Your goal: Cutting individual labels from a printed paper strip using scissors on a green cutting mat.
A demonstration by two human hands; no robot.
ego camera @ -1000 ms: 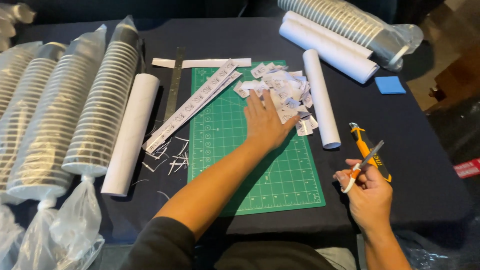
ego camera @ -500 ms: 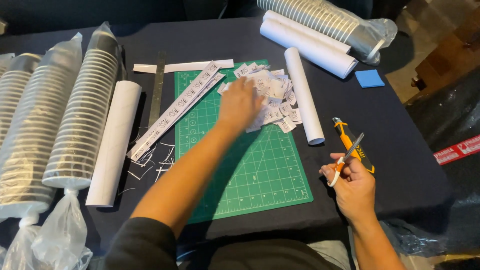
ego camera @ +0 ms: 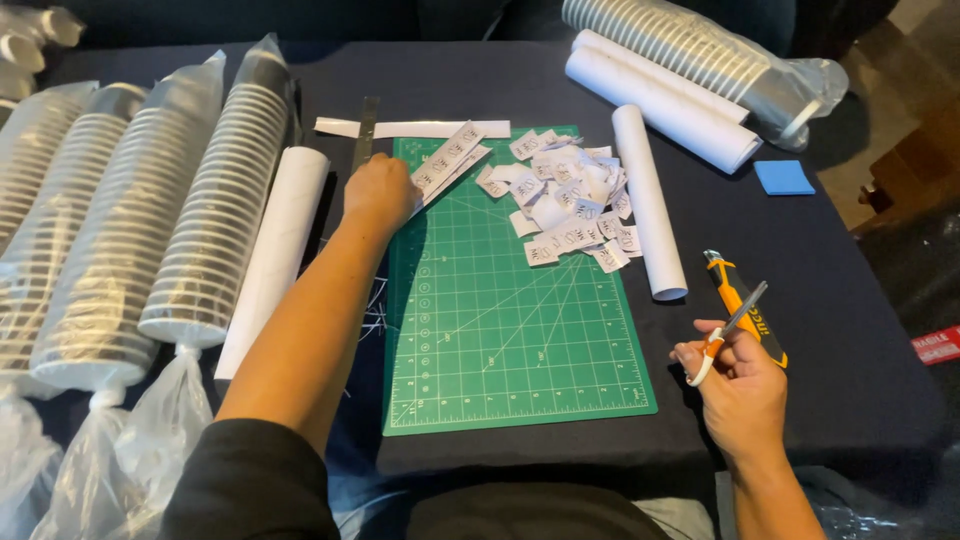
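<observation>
Two hands are seen from the head camera over a dark tabletop [ego camera: 830,250]. The left hand [ego camera: 380,190] is laid, fingers curled down, on the near end of the long printed paper strips [ego camera: 452,158] that run aslant across the upper left corner of the green cutting mat [ego camera: 500,330]; whether the strips are pinched or only pressed cannot be told. The right hand [ego camera: 740,385] is held off the mat's right edge, closed about the handles of a pair of scissors [ego camera: 728,332], whose blades are shut and pointed up and away. Just beyond the scissors an orange and black utility knife [ego camera: 745,305] is lying on the tabletop. A heap of small cut paper labels [ego camera: 570,200] is spread over the mat's upper right part, touching a rolled white sheet [ego camera: 648,200] beside the mat. A metal ruler [ego camera: 362,130] and another white paper roll [ego camera: 275,250] are placed left of the mat, next to bagged stacks of cups [ego camera: 215,200]. Thin paper slivers [ego camera: 375,305] are scattered under the left forearm. A blue pad [ego camera: 783,177] is set well apart at the far right
</observation>
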